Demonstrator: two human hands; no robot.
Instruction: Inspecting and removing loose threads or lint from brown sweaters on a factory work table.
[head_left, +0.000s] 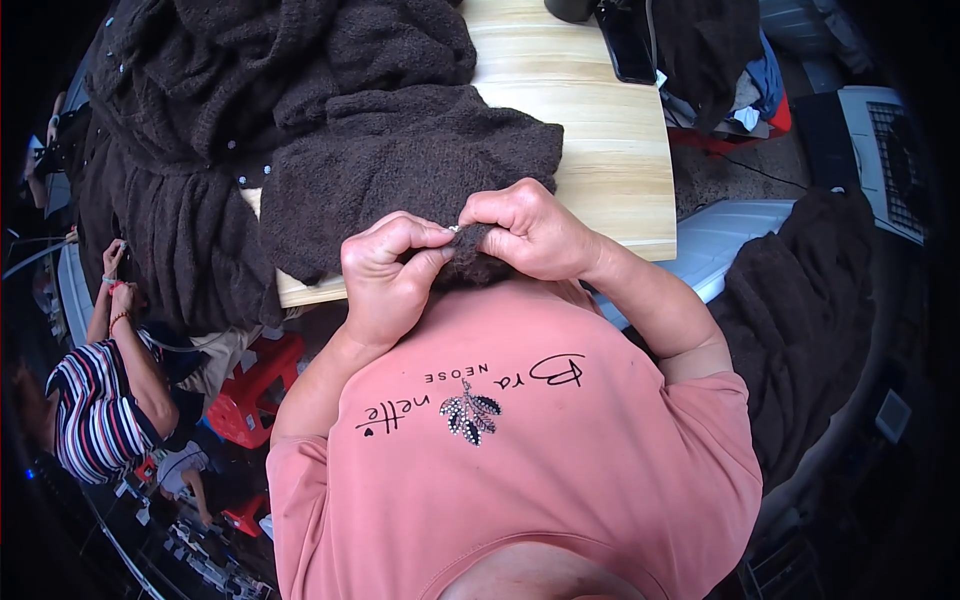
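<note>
A dark brown knitted garment lies over the near edge of a light wood table, and its near end is gathered up between my two hands. My left hand pinches the knit between thumb and forefinger. Close on its right, my right hand is also closed on the knit, its fingertips almost meeting the left ones. A tiny pale spot shows at the pinch, too small to name.
More dark knitwear is heaped at the left, with small pale dots on it. A phone lies at the table's far right. Dark fabric hangs at my right. A person in a striped shirt works at the left near red stools.
</note>
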